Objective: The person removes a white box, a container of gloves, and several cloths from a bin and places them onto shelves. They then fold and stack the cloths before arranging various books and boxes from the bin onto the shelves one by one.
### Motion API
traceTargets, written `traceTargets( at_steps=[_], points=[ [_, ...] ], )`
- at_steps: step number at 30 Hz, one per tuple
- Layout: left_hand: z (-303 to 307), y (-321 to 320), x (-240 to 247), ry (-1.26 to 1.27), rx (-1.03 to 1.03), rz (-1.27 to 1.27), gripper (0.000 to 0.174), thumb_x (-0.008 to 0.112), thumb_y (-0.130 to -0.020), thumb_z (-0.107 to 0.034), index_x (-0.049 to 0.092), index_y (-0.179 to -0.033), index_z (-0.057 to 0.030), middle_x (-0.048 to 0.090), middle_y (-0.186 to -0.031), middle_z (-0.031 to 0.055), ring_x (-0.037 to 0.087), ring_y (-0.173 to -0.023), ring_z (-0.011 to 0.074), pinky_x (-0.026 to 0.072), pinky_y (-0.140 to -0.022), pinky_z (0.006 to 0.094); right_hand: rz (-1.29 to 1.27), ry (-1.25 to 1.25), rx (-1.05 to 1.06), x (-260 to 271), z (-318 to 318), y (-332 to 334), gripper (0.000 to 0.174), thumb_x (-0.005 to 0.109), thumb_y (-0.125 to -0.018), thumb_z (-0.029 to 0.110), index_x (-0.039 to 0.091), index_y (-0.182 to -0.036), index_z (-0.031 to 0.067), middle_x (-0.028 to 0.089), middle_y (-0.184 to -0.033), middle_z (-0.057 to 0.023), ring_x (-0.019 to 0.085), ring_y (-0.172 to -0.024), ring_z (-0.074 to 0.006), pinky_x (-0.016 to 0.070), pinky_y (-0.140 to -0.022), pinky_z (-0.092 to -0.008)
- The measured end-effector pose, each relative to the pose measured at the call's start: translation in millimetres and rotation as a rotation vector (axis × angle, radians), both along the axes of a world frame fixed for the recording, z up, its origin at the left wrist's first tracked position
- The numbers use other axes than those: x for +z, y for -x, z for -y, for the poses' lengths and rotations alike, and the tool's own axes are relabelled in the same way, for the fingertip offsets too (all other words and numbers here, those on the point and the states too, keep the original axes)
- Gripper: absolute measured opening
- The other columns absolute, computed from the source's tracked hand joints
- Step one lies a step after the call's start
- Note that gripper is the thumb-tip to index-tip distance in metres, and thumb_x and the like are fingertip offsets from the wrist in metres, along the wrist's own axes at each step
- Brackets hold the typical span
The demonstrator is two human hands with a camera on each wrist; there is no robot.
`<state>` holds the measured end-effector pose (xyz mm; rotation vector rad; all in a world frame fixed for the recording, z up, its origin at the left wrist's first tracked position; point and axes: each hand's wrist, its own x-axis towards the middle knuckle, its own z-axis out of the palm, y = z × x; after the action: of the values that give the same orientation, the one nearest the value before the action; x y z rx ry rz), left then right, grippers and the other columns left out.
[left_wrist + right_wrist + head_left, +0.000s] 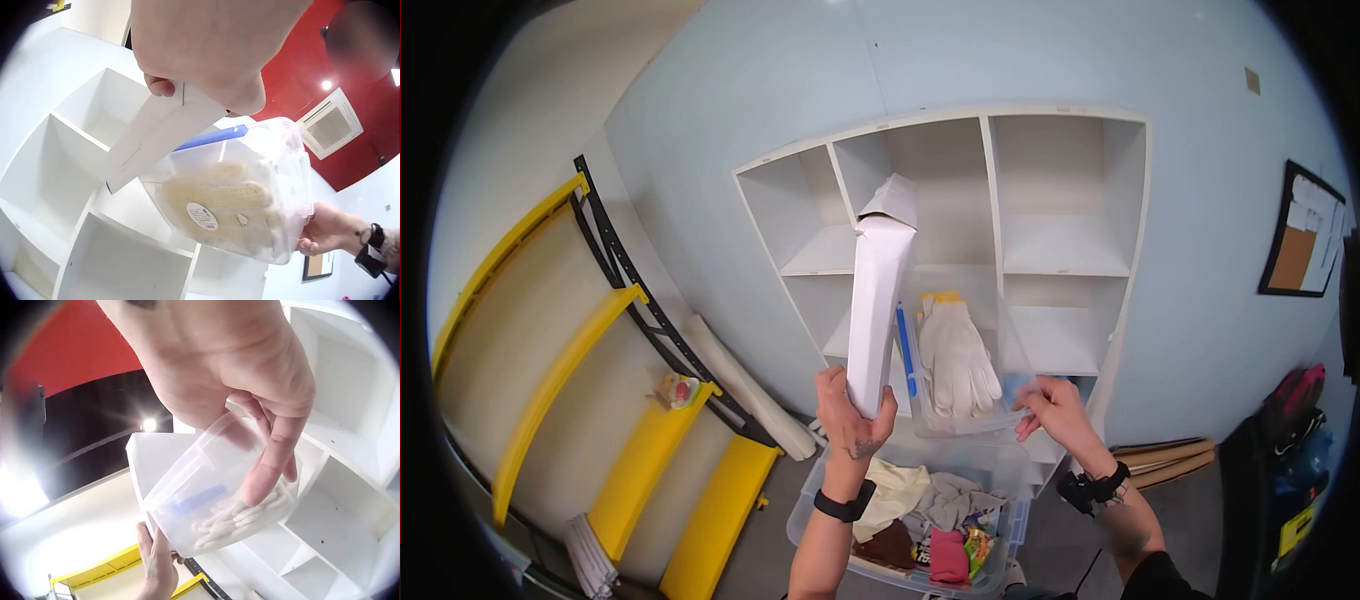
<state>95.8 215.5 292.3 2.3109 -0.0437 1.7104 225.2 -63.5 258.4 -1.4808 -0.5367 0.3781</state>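
My left hand (pixel 855 420) grips the lower end of a long white cardboard box (pixel 877 310), which stands tilted upward with its top flap bent. The right hand (pixel 1055 412) pinches the near right corner of a clear plastic container (pixel 289 187), thumb on one side of its wall and fingers on the other. Inside lie white knit gloves (pixel 956 360) with yellow cuffs. A slim blue strip (pixel 906 350) runs along the container's left side, next to the box. A round white label (pixel 202 216) shows on the container in the left wrist view.
Below the hands sits a large clear bin (pixel 802 525) with cloths, a pink item (pixel 949 556) and colourful packets. A white cubby shelf (pixel 1065 245) stands ahead against the wall. Yellow-edged shelving (pixel 645 470) is on the left; brown rolls (pixel 1170 462) lie on the right.
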Motion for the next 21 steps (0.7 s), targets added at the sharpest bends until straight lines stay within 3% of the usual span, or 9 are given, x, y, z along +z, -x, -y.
traceTargets(
  at_steps=[8, 11, 17, 21],
  points=[
    [-16, -9, 4, 0.047, -0.111, 0.168, 0.063, 0.079, -0.068, -0.012, 0.044, -0.119, -0.0007, 0.055, -0.104, 0.0239, 0.058, -0.086, 0.0410, 0.0520, -0.067, 0.0487, 0.134, 0.119, -0.172, 79, -42, 12, 0.023, 0.052, -0.091, 0.006, 0.058, -0.084, -0.0141, 0.064, -0.070, -0.0188, 0.071, -0.058, -0.0261, 0.0596, -0.050, -0.0354],
    [-14, -5, 7, 0.038, -0.117, 0.174, 0.064, 0.079, -0.067, -0.012, 0.043, -0.119, -0.0023, 0.055, -0.105, 0.0218, 0.058, -0.088, 0.0404, 0.0528, -0.065, 0.0480, 0.111, 0.139, -0.216, 72, -46, 0, 0.020, 0.055, -0.092, 0.007, 0.060, -0.091, -0.0120, 0.065, -0.077, -0.0188, 0.069, -0.057, -0.0258, 0.0598, -0.050, -0.0349],
    [-32, -8, -28, 0.088, -0.192, 0.189, 0.064, 0.079, -0.068, -0.010, 0.041, -0.119, -0.0035, 0.054, -0.105, 0.0192, 0.057, -0.088, 0.0392, 0.0535, -0.062, 0.0466, 0.138, 0.147, -0.271, 77, -58, 30, 0.025, 0.053, -0.093, 0.009, 0.060, -0.089, -0.0148, 0.065, -0.071, -0.0195, 0.071, -0.058, -0.0287, 0.0597, -0.049, -0.0358],
    [-48, 6, -42, 0.060, -0.232, 0.207, 0.063, 0.078, -0.070, -0.010, 0.040, -0.120, -0.0024, 0.054, -0.106, 0.0204, 0.058, -0.088, 0.0399, 0.0536, -0.064, 0.0474, 0.075, 0.096, -0.262, 70, -53, 30, 0.024, 0.053, -0.093, 0.009, 0.060, -0.094, -0.0142, 0.066, -0.077, -0.0201, 0.071, -0.060, -0.0289, 0.0602, -0.051, -0.0357]
  ],
)
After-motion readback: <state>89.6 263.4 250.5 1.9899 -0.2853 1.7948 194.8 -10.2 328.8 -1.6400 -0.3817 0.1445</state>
